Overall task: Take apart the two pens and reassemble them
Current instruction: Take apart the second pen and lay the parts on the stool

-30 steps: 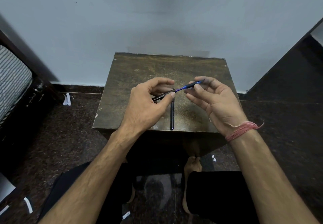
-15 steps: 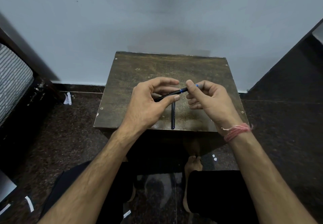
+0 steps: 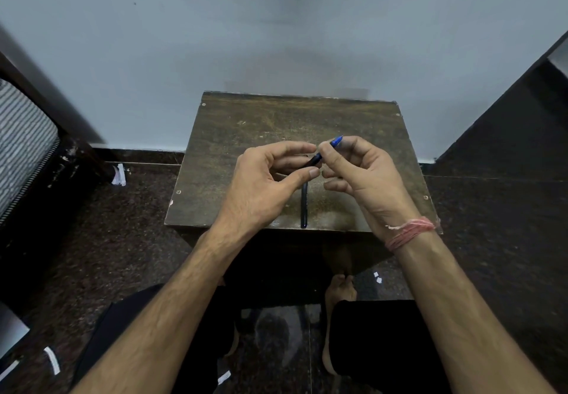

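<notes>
Hands closer together | left hand [image 3: 261, 190], right hand [image 3: 365, 178] fingers clamp blue pen [image 3: 325, 150] | 2nd pen [image 3: 304, 206] on table [image 3: 246, 135]

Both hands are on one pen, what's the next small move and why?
Probably press the two halves fully together: the left hand and right hand pinch the pen nearly closed. The other pen waits on the table.

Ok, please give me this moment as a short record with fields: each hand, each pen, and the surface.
left hand: grips dark end of the held pen
right hand: pinches blue end of the held pen
held pen: in the air between both hands, blue tip up right
second pen: lies on the table, untouched
table: small, dark wood, worn top
</notes>
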